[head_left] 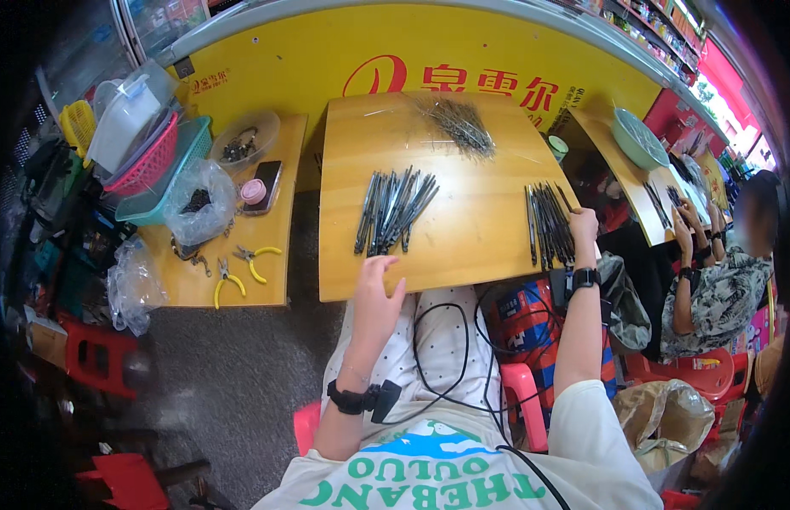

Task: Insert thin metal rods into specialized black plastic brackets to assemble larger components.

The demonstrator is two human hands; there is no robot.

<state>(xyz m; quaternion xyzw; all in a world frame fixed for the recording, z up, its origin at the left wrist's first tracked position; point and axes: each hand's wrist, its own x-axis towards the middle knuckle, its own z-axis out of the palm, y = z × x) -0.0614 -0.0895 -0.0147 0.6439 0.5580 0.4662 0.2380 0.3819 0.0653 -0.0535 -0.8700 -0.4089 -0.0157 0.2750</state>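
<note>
My left hand [377, 299] is just off the table's front edge, thumb apart from the fingers, holding nothing. Right beyond its fingertips lies a loose, fanned pile of slim black sticks [396, 209]. At the table's right edge my right hand [584, 226] is closed, with one slim black stick [564, 198] poking out from its fingers. Beside that hand is a second, more evenly lined-up row of black sticks [545, 225]. A heap of thin greyish strips [460, 127] lies at the far side. What kind of sticks these are is too small to tell.
A side table [267, 280] on the left carries yellow-handled pliers [228, 283], a phone [263, 189], a plastic bag [198, 202] and stacked baskets [144, 157]. Black cables [446, 304] cross my lap. On the right, another person [716, 289] works at a table with a green basin [639, 138].
</note>
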